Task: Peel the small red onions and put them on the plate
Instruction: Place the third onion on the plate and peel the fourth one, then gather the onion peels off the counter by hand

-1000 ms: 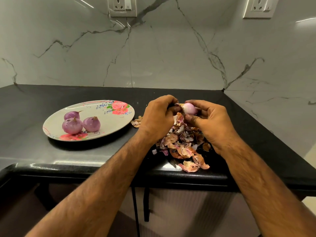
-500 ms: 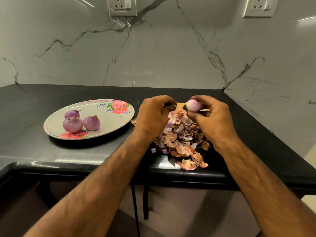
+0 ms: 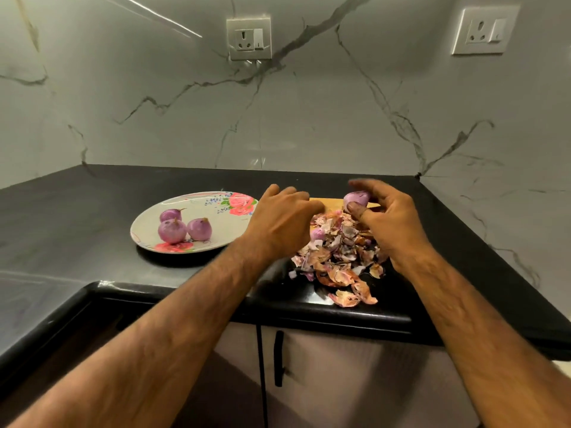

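My right hand (image 3: pixel 389 220) pinches a peeled pale-purple onion (image 3: pixel 357 197) between thumb and fingertips, held above the back of a pile of onion skins (image 3: pixel 340 261). To its left, apart from the onion, my left hand (image 3: pixel 281 220) hovers over the pile's left edge with fingers loosely curled and nothing visible in them. A floral plate (image 3: pixel 204 208) on the black counter to the left carries three peeled onions (image 3: pixel 172 231). One small purple onion (image 3: pixel 317 234) lies in the skins by my left hand.
A strip of a wooden board (image 3: pixel 323 201) shows behind the hands. The black counter's front edge (image 3: pixel 340 316) runs just below the skins, with some lying close to it. Marble walls close the back and right; a cabinet handle (image 3: pixel 279 358) sits below.
My hands have separated: the left hand let go of the onion and drew left, while the right hand lifted the onion slightly. The view has tilted upward.
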